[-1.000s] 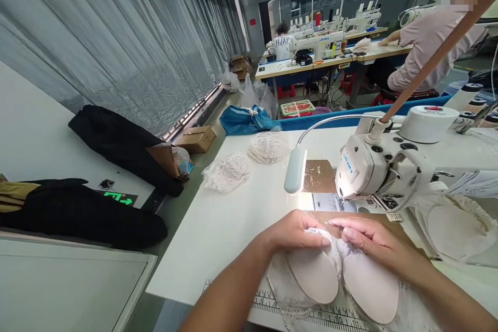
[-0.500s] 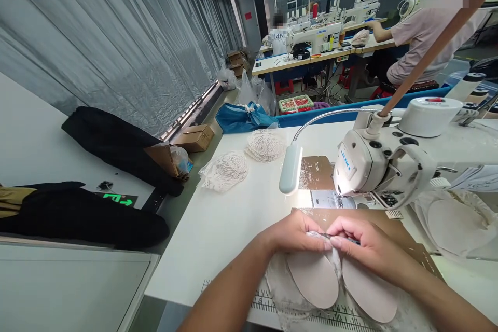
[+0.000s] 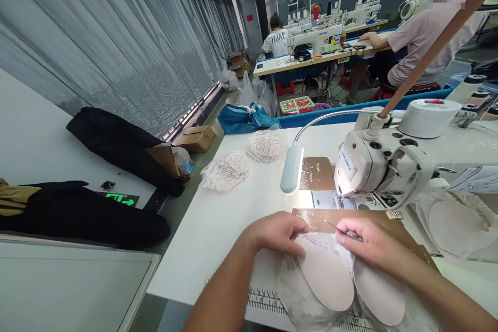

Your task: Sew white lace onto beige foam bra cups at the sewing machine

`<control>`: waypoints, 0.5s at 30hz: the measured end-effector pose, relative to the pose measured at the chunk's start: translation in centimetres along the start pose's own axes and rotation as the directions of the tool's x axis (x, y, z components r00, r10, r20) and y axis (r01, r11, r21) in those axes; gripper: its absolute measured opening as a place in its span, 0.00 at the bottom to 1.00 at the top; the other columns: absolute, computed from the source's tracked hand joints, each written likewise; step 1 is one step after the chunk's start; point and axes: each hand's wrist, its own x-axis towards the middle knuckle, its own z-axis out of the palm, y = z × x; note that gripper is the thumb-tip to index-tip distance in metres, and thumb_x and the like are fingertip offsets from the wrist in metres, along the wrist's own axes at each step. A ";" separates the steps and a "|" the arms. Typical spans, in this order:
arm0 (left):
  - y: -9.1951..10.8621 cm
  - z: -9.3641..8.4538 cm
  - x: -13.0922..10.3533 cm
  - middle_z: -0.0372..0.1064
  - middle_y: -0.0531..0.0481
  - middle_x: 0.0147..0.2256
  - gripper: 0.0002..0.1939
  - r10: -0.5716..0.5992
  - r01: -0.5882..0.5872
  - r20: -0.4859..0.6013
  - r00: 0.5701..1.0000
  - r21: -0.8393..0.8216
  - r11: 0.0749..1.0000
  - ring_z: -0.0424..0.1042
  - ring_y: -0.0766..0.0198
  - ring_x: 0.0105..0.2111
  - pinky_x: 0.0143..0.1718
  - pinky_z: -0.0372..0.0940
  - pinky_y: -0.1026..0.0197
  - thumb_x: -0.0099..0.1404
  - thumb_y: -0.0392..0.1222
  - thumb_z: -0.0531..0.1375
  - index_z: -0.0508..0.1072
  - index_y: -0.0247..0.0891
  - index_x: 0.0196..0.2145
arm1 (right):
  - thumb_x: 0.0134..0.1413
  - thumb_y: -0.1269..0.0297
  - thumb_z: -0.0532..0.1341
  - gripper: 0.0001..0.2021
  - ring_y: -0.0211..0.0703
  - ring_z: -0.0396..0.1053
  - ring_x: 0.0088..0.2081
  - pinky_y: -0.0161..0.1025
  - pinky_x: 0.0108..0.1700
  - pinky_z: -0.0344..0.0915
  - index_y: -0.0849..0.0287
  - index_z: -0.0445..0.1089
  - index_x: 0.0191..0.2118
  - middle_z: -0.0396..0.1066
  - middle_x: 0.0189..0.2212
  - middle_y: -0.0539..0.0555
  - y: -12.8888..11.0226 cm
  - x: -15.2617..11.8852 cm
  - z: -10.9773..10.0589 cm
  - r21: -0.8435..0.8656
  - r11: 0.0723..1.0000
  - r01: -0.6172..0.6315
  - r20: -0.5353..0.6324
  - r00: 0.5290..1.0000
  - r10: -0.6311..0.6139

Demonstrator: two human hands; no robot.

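The white table [image 3: 218, 228] carries a white sewing machine [image 3: 389, 166] at its right, with a brown board [image 3: 319, 174] and a metal plate [image 3: 329, 199] set flat beneath the machine's head. Two bundles of white lace [image 3: 227, 170] lie near the far left edge, just beside each other. A printed ruler strip [image 3: 268, 302] runs along the near edge, and a padded lace piece [image 3: 330, 280] lies over it.

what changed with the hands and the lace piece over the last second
The left hand slid left along the lace piece, so the hands, once nearly touching, are now apart. The right hand, flat a second ago, now pinches a thin metal tool. The sewing machine and lace bundles stayed put.
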 end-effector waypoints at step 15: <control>0.4 2.1 0.7 0.71 0.49 0.38 0.19 0.108 -0.181 -0.311 0.944 -0.217 0.959 0.68 0.61 0.38 0.39 0.62 0.64 0.55 0.44 0.67 0.75 0.38 0.44 | 0.59 0.49 0.53 0.16 0.41 0.58 0.28 0.37 0.30 0.57 0.56 0.64 0.28 0.60 0.23 0.48 -1.0 0.5 1.6 0.089 0.992 0.088 -0.141 0.987 -0.075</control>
